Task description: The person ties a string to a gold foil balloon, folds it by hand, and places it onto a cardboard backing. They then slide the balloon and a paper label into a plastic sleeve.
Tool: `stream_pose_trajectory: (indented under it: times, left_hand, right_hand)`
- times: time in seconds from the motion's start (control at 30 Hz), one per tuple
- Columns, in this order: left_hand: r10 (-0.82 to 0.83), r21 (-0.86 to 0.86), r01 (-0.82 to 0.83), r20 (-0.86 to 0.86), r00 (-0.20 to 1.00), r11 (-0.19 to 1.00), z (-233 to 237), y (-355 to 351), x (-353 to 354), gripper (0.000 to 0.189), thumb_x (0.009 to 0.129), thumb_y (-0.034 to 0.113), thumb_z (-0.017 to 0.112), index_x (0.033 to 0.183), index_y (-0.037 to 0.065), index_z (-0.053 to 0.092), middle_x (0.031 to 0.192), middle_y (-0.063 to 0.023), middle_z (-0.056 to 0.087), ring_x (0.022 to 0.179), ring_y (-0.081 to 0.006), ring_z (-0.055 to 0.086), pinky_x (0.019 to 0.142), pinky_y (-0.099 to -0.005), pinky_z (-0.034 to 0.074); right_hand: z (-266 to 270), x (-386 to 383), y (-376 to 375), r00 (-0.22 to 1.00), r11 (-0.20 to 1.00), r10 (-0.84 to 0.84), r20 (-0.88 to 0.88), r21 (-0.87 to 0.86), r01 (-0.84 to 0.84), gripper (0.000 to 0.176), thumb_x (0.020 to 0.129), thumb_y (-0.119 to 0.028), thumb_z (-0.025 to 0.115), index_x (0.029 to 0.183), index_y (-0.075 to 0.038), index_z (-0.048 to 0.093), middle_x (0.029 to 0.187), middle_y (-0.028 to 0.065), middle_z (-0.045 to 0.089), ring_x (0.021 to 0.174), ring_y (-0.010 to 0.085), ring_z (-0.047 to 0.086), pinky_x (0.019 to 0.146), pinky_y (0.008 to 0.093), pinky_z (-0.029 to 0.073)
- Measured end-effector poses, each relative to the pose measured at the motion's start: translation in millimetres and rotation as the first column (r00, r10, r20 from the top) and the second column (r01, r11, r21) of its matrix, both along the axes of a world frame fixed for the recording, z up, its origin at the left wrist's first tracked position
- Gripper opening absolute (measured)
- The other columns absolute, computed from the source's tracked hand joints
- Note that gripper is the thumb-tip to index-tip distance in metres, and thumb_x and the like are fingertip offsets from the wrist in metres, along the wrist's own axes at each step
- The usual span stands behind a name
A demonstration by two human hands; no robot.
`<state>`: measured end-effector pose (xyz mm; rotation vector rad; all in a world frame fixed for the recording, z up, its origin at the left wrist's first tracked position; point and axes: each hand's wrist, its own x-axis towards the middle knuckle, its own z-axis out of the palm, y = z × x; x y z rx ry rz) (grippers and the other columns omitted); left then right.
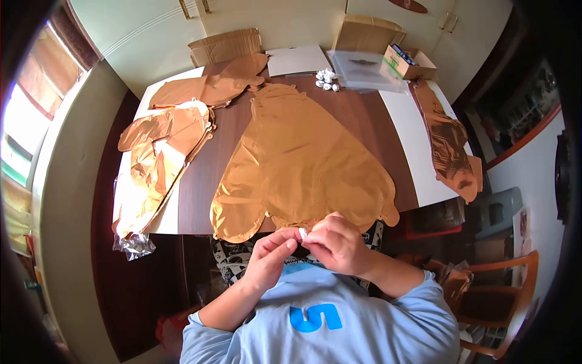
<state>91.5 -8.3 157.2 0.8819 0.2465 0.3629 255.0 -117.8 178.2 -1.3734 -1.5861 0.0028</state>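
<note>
A large flat gold foil balloon (303,158), uninflated and with small tabs along its edge, lies across the middle of the table. At its near edge, close to my body, my left hand (271,258) pinches a small white bundle (303,233) between thumb and fingers. From the other side my right hand (337,244) grips the same bundle, its fingers closed and bent. What the bundle is made of is too small to tell. My right hand overlaps the balloon's lower edge; whether it also holds the foil is hidden.
More flat foil balloons (163,145) are piled at the left, and another copper-coloured foil piece (445,139) lies at the right. Several small white bundles (327,79) sit at the back, near a clear plastic sheet (364,70) and an open cardboard box (418,64). A wooden chair (524,285) stands at the right.
</note>
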Motion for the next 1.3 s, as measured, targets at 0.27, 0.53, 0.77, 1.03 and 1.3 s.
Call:
stream_pose_trajectory:
  times: [0.27,0.53,0.77,1.03,1.3]
  left_hand:
    - [-0.171,0.000,0.175,-0.231,0.958,0.985,4.8,13.7,1.9,0.020,0.098,0.012,0.061,0.111,-0.001,0.067,0.105,-0.0023,0.068,0.098,-0.0082,0.059,0.089,-0.0236,0.047]
    - [-0.492,-0.148,0.474,-0.128,0.861,0.868,12.3,36.1,8.8,0.015,0.092,0.008,0.067,0.101,-0.003,0.071,0.094,-0.0105,0.072,0.086,-0.0145,0.066,0.080,-0.0266,0.053]
    - [-0.398,-0.520,0.303,-0.080,0.914,0.799,13.4,44.7,25.8,0.019,0.093,0.008,0.065,0.109,-0.001,0.068,0.096,-0.0120,0.072,0.080,-0.0140,0.067,0.074,-0.0250,0.054]
    - [0.370,0.972,0.207,-0.232,0.899,0.106,48.9,102.1,23.8,0.039,0.082,0.021,0.074,0.117,0.006,0.065,0.114,-0.0131,0.065,0.110,-0.0335,0.059,0.097,-0.0455,0.044]
    - [0.292,0.966,0.190,-0.133,0.947,-0.175,7.0,128.6,45.7,0.052,0.076,0.029,0.076,0.121,0.008,0.063,0.133,-0.0162,0.052,0.125,-0.0385,0.046,0.105,-0.0514,0.036]
  right_hand:
    - [9.0,3.5,-1.3,0.869,0.944,-0.007,-0.495,-0.291,-0.158,0.010,0.084,-0.001,0.073,0.091,-0.005,0.067,0.086,0.0037,0.062,0.075,0.0150,0.062,0.064,0.0278,0.051]
    - [31.8,26.8,-2.6,0.831,0.821,0.285,-0.478,-0.326,-0.469,0.012,0.085,-0.007,0.073,0.092,-0.005,0.064,0.081,0.0050,0.062,0.075,0.0169,0.063,0.066,0.0308,0.051]
    - [54.1,66.9,23.9,0.842,0.720,0.242,-0.482,-0.493,-0.489,0.012,0.088,-0.011,0.072,0.089,-0.004,0.063,0.081,0.0045,0.064,0.072,0.0121,0.062,0.064,0.0285,0.049]
    - [-28.9,283.8,146.1,0.806,0.738,-0.513,-0.294,-0.631,0.239,0.023,0.083,-0.020,0.076,0.078,0.001,0.068,0.075,0.0068,0.069,0.070,0.0129,0.061,0.066,0.0312,0.048]
    - [-18.9,302.6,187.3,0.664,0.459,-0.744,0.077,-0.663,0.591,0.032,0.080,-0.029,0.077,0.092,0.000,0.069,0.084,0.0121,0.070,0.073,0.0236,0.064,0.072,0.0364,0.050]
